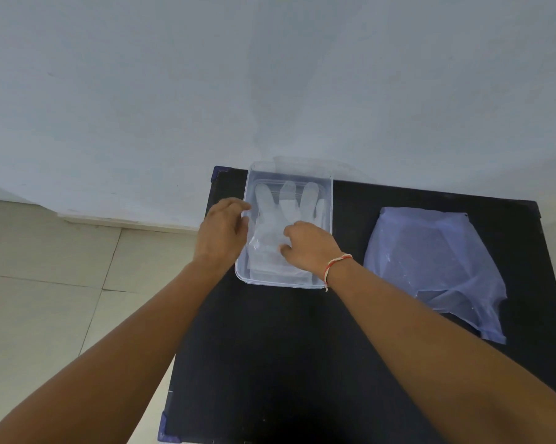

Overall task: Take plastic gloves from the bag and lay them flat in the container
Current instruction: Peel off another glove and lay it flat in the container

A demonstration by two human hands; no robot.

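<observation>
A clear plastic container [326, 187] stands at the far left of a black table [286, 347]. Inside it lies a translucent plastic glove [286, 203], fingers pointing away from me, on top of other flat gloves. My left hand [220, 230] grips the container's left rim with thumb and fingers. My right hand [308, 245] is inside the container, fingers curled down and pressing on the glove's palm area. A crumpled bluish plastic bag [430, 261] lies flat on the table to the right of the container, apart from both hands.
A pale wall rises right behind the table's far edge. Beige floor tiles [46, 299] lie to the left of the table. A red and white thread is tied round my right wrist [336, 265].
</observation>
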